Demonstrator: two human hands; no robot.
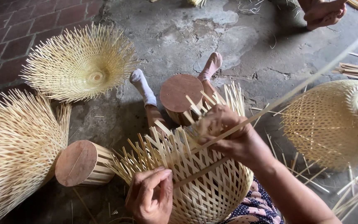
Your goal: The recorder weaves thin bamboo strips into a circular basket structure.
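Note:
A half-woven bamboo basket (204, 182) lies across my lap, loose strip ends fanning toward my feet. My left hand (151, 194) presses on its woven wall at the near side, fingers curled on the strips. My right hand (224, 132) grips a long thin bamboo strip (295, 93) that runs diagonally up to the right, and holds it against the basket's open weave.
Two unfinished baskets with spiky strip ends (79, 62) (13, 149) lie at left. A round wooden form (81, 164) rests beside them, another form (181, 93) by my socked feet. A finished woven basket (332, 124) sits right. Another person's foot (324, 12) shows top right.

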